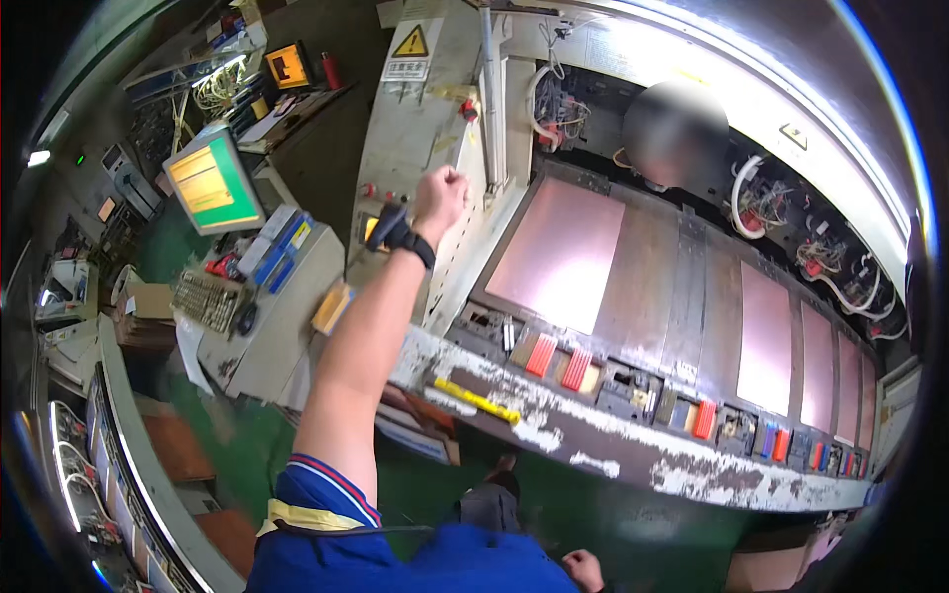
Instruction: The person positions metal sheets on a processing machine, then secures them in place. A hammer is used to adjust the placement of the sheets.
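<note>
Nearest the camera, the right hand (583, 570) is hanging low at the bottom edge beside a blue shirt, its fingers curling into a loose fist and holding nothing that shows. Below it, a green painted floor (554, 514) is running under the machine.

Further out, a long dark metal machine ledge with flaking white paint (633, 450) is carrying one yellow bar-shaped tool (476, 400) and a row of small red ribbed blocks (559, 363). Behind the ledge, three shiny copper-coloured flat panels (563, 252) are lying in a row inside the machine bed, though the far end is too small to count surely.

The left hand (440, 195), a black watch on its wrist, is reaching up to the beige metal control column (415, 128), fingers pressed together in a fist against its face near several small red buttons.

Farther left, one grey tabletop (287, 316) is holding a keyboard (206, 296), and one green-and-yellow monitor screen (213, 183) is glowing above it.
</note>
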{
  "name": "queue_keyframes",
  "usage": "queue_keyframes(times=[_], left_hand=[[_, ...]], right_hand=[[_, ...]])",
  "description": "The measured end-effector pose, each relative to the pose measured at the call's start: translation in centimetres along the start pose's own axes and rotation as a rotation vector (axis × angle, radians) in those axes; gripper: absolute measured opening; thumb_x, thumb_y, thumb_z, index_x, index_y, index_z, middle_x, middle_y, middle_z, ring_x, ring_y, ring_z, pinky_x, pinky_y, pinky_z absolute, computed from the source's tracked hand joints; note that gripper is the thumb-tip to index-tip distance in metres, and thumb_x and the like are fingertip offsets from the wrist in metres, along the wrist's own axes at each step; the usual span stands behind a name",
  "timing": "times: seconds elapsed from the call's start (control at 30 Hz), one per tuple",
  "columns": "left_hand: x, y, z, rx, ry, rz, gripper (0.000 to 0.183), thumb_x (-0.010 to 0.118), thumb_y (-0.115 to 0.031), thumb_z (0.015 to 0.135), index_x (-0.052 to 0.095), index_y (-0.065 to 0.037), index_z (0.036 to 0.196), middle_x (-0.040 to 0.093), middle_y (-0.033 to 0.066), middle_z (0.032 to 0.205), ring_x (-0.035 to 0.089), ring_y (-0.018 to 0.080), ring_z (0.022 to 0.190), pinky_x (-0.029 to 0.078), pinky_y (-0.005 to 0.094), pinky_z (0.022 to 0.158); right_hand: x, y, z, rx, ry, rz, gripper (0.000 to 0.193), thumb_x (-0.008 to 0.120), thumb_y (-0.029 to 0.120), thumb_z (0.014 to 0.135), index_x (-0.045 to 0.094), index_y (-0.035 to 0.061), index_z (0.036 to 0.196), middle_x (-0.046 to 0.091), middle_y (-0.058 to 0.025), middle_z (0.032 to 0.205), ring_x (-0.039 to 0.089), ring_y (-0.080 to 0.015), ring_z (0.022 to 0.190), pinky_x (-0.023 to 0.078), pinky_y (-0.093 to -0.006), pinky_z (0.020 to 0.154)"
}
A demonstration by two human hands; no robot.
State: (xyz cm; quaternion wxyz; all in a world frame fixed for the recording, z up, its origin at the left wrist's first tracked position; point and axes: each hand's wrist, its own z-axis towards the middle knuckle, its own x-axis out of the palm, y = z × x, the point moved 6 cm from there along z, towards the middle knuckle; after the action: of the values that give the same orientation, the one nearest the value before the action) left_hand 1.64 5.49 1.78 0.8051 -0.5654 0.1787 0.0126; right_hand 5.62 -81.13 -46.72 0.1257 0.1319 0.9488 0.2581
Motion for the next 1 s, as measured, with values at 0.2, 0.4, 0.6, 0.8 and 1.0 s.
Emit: queue_keyframes(times=[0.2, 0.4, 0.6, 0.8, 1.0], left_hand=[[9.1, -2.9, 13.9, 0.338, 0.094, 0.736, 0.053, 0.062, -0.007, 0.089, 0.05, -0.009, 0.141, 0.064, 0.0257, 0.121, 0.062, 0.0425, 0.111, 0.051, 0.0515, 0.091], [8.7, -0.9, 19.0, 0.708, 0.138, 0.702, 0.027, 0.061, -0.014, 0.095, 0.065, -0.012, 0.121, 0.068, 0.02, 0.103, 0.065, 0.0413, 0.096, 0.053, 0.0462, 0.08], [8.7, -3.0, 17.5, 0.862, 0.157, 0.877, 0.036, 0.059, -0.003, 0.095, 0.06, -0.01, 0.13, 0.069, 0.02, 0.102, 0.068, 0.0389, 0.091, 0.053, 0.0438, 0.075], [14.7, 4.5, 7.1, 0.502, -0.084, 0.542, 0.052, 0.072, -0.003, 0.085, 0.053, 0.0, 0.133, 0.058, 0.009, 0.102, 0.055, 0.0215, 0.091, 0.047, 0.0362, 0.086], [24.7, 29.6, -4.7, -0.204, 0.333, 0.688, 0.056, 0.076, -0.033, 0.085, 0.059, 0.003, 0.124, 0.06, 0.0265, 0.125, 0.054, 0.0435, 0.118, 0.043, 0.0503, 0.103]], right_hand=[[-5.5, 16.8, -1.7, -0.211, -0.033, -0.419, 0.034, 0.071, 0.033, 0.086, 0.071, 0.003, 0.102, 0.074, -0.0136, 0.09, 0.072, -0.0302, 0.085, 0.057, -0.0396, 0.078], [-17.4, 38.0, 1.4, -0.273, -0.372, -0.275, 0.025, 0.068, 0.022, 0.091, 0.067, -0.0011, 0.099, 0.07, -0.0209, 0.088, 0.069, -0.0361, 0.083, 0.054, -0.0425, 0.075], [-21.5, 48.9, 13.7, -0.129, -0.241, -0.096, 0.022, 0.066, 0.021, 0.093, 0.066, 0.0, 0.086, 0.066, -0.0031, 0.072, 0.059, -0.0101, 0.067, 0.049, -0.0283, 0.063], [-18.3, 60.5, 27.1, -0.36, -0.68, -0.036, 0.047, 0.071, 0.029, 0.091, 0.058, -0.005, 0.121, 0.07, -0.0199, 0.112, 0.068, -0.0307, 0.1, 0.052, -0.0391, 0.084], [-12.1, 64.3, 30.5, -0.373, -0.807, -0.116, 0.059, 0.082, 0.026, 0.078, 0.056, -0.0066, 0.121, 0.066, -0.0302, 0.113, 0.064, -0.0444, 0.108, 0.05, -0.0454, 0.094]])
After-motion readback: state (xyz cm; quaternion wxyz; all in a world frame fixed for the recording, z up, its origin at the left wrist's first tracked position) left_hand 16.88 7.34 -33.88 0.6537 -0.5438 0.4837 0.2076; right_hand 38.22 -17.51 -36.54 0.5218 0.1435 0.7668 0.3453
